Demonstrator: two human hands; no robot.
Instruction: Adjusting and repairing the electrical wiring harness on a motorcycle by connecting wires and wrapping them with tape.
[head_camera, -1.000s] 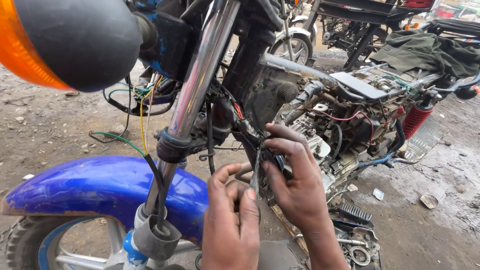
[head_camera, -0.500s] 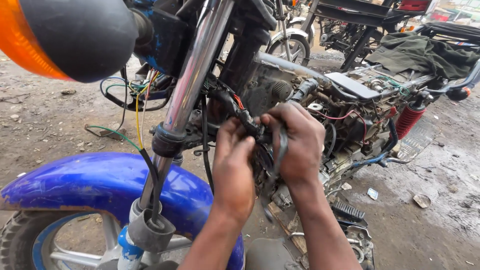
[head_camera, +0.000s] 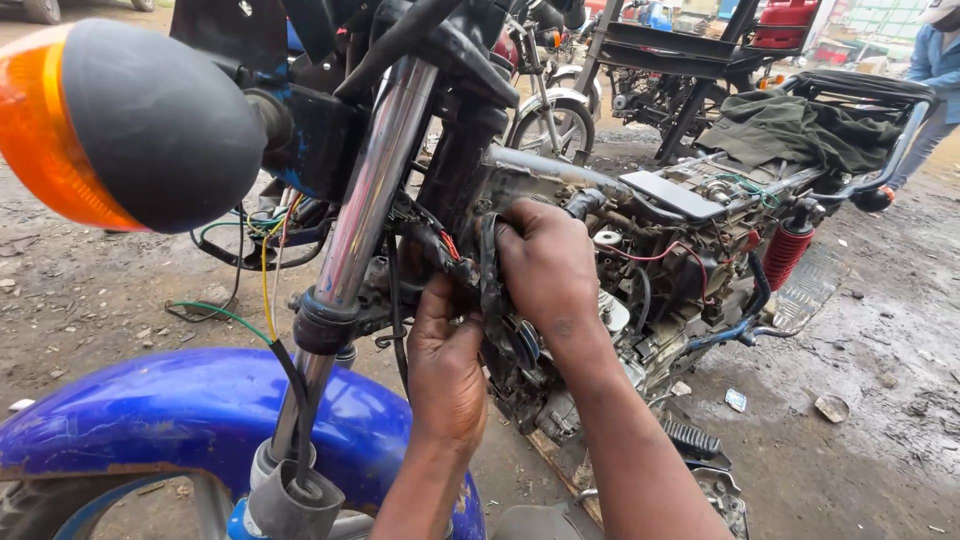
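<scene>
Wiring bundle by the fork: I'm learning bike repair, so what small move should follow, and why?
Probably steady the black wiring bundle with the left hand while the right hand works it free, since both hands pinch it against the frame.

Both hands' fingers (head_camera: 497, 236) vanish among black cables (head_camera: 487, 275) beside the engine (head_camera: 640, 270).

A glossy blue mudguard (head_camera: 190, 420) curved beneath a chrome fork tube (head_camera: 370, 190). The turn signal (head_camera: 120, 125) showed an orange lens on a black shell. Yellow, green and red wires (head_camera: 265, 250) trailed beside the fork. A red spring (head_camera: 787, 253) stood at the rear, under an olive-green cloth (head_camera: 800, 130). The ground (head_camera: 880, 400) was wet grey-brown dirt. A blue sleeve (head_camera: 935, 65) appeared at the far edge.
</scene>
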